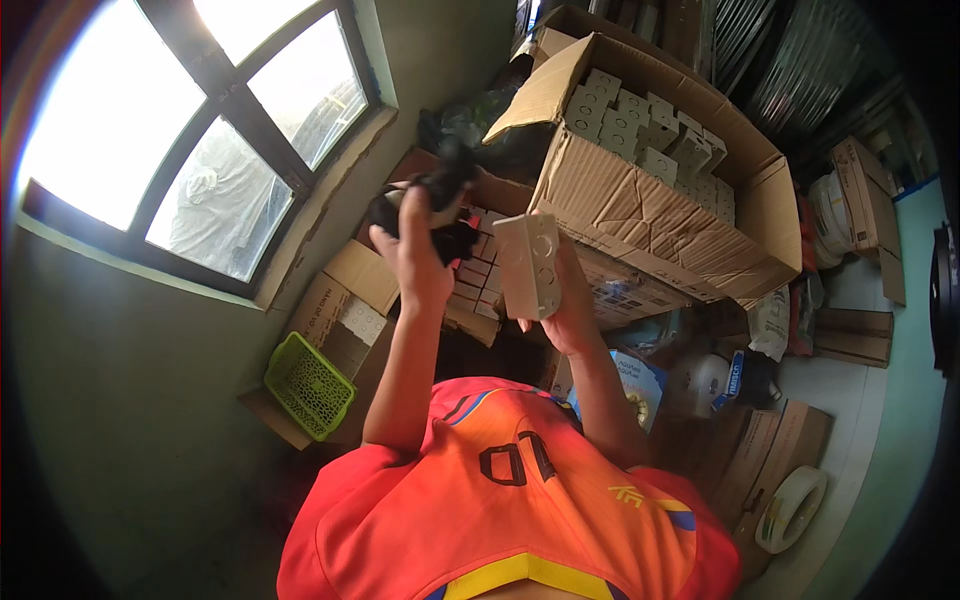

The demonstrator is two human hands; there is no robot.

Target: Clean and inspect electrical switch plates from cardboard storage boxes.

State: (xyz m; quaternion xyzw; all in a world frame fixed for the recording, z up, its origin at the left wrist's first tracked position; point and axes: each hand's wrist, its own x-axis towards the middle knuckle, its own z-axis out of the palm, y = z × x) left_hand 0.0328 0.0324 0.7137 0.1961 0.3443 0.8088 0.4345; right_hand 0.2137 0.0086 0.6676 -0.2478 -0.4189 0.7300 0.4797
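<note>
My left hand [415,255] is closed on a bunched black cloth [450,195], smeared by motion, with its thumb pointing up along it. In my right hand [572,305] is a white rectangular electrical box [527,265] with round knockouts along its side. The fingers wrap its right side, and it is held upright and slightly tilted. The cloth is left of the electrical box and apart from it. Beyond my right hand stands a large open cardboard box [640,205], with several similar white electrical boxes [605,115] stacked inside.
A bright green plastic basket [312,388] sits on cardboard at the left, below the window [215,110]. Red-and-white small boxes [480,270] lie in a carton beyond my hands. At the right are a white coil [792,508] and flat cartons [770,450].
</note>
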